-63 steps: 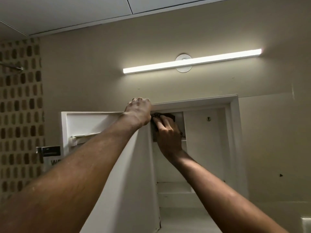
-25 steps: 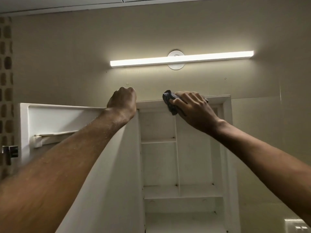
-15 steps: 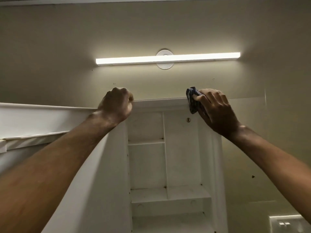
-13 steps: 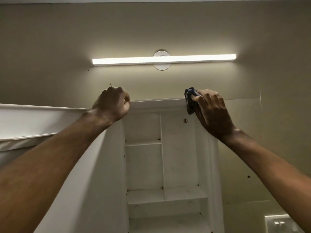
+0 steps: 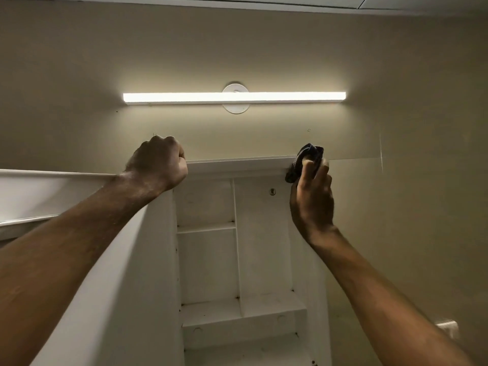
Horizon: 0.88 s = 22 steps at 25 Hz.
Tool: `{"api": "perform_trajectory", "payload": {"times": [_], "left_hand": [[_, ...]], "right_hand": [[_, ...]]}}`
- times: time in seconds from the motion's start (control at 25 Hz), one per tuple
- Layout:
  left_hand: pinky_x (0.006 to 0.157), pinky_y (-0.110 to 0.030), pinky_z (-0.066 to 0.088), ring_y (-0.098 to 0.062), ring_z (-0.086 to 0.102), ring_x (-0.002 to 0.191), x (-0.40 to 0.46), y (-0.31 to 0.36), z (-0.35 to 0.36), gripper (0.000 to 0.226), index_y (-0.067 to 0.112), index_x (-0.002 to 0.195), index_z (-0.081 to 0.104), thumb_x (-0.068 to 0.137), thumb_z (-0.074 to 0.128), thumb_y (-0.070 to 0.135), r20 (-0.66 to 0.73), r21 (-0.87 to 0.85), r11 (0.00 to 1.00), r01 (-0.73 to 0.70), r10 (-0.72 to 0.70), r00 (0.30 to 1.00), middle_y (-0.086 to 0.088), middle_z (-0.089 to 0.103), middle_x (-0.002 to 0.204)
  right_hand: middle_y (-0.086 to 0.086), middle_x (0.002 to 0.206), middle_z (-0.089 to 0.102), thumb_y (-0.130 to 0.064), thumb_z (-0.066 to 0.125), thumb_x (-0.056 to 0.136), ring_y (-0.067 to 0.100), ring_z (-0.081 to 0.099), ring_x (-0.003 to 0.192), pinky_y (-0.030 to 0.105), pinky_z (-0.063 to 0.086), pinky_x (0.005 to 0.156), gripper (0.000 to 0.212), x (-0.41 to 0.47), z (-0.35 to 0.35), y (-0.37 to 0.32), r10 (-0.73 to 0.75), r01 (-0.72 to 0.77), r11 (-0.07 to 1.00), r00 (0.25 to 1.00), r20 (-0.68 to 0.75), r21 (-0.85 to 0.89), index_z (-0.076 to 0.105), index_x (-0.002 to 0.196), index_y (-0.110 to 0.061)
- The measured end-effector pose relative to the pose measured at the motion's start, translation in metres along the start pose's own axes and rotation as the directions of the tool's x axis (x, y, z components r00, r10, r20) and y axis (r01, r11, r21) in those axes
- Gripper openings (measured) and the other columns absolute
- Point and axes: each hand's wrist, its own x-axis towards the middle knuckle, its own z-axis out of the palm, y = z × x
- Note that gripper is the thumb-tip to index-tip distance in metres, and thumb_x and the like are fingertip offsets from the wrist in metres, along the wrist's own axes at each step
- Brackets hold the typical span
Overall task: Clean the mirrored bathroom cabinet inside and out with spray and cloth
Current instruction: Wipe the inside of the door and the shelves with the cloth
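The white bathroom cabinet [image 5: 260,249] hangs on the wall with its door [image 5: 124,299] swung open to the left. White shelves divide the inside. My left hand [image 5: 158,165] grips the top edge of the door near its hinge side, fingers curled over it. My right hand [image 5: 311,196] holds a dark cloth [image 5: 307,159] bunched against the cabinet's top right corner. No spray bottle is in view.
A lit tube light [image 5: 233,97] is mounted on the beige wall above the cabinet. A white wall switch [image 5: 447,328] shows low at the right. The ceiling edge runs along the top.
My right hand has carried the cloth from inside the cabinet up onto the top edge and along it rightward to the right corner. My left hand kept its grip on the door.
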Motion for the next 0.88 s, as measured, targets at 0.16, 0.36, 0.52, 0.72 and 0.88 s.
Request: {"api": "perform_trajectory", "payload": {"times": [0.16,0.36,0.52,0.72,0.88], "left_hand": [[0.077,-0.042,0.059,-0.041,0.067,0.078,-0.003,0.001,0.001,0.024,0.010,0.083,0.081,0.084,0.057,0.007,-0.025,0.003,1.000,0.002,-0.002,1.000,-0.019,0.074,0.085],[0.069,-0.038,0.055,-0.036,0.060,0.067,-0.003,0.002,0.003,0.022,0.010,0.078,0.079,0.081,0.058,0.006,-0.032,-0.002,1.000,0.015,-0.015,0.999,-0.017,0.072,0.078],[0.065,-0.031,0.046,-0.031,0.051,0.060,0.001,0.003,0.003,0.021,0.010,0.074,0.078,0.081,0.058,0.006,-0.033,-0.006,1.000,0.021,-0.021,0.999,-0.016,0.068,0.072],[0.063,-0.031,0.043,-0.029,0.047,0.056,0.003,0.003,0.001,0.019,0.010,0.073,0.078,0.080,0.060,0.008,-0.041,0.027,1.000,0.012,-0.011,0.999,-0.007,0.051,0.062],[0.063,-0.032,0.042,-0.026,0.044,0.055,0.001,0.004,0.003,0.018,0.009,0.076,0.078,0.081,0.061,0.008,-0.074,0.039,0.999,-0.008,0.010,0.997,-0.003,0.047,0.061]], "right_hand": [[0.032,0.155,0.027,-0.014,0.054,0.099,0.042,0.049,0.126,0.048,0.058,0.089,0.054,-0.057,0.010,0.014,0.021,-0.020,1.000,0.998,0.052,-0.011,0.034,0.149,-0.009],[0.029,0.155,0.029,-0.017,0.058,0.097,0.042,0.052,0.126,0.050,0.062,0.085,0.052,-0.141,0.016,0.040,0.042,-0.048,0.997,0.992,0.121,0.052,0.041,0.146,-0.012],[0.026,0.156,0.030,-0.014,0.059,0.097,0.042,0.053,0.126,0.050,0.063,0.080,0.057,-0.125,0.010,0.039,0.033,-0.051,0.988,0.992,0.125,0.143,0.037,0.149,-0.020],[0.032,0.153,0.031,-0.018,0.055,0.099,0.045,0.054,0.117,0.050,0.062,0.076,0.053,-0.032,-0.002,0.017,-0.046,0.044,0.999,0.997,0.070,0.031,0.039,0.150,-0.019],[0.032,0.155,0.028,-0.025,0.055,0.099,0.046,0.054,0.119,0.049,0.062,0.077,0.049,-0.021,-0.004,0.017,-0.080,0.087,0.994,0.991,0.107,-0.066,0.043,0.146,-0.020]]}}
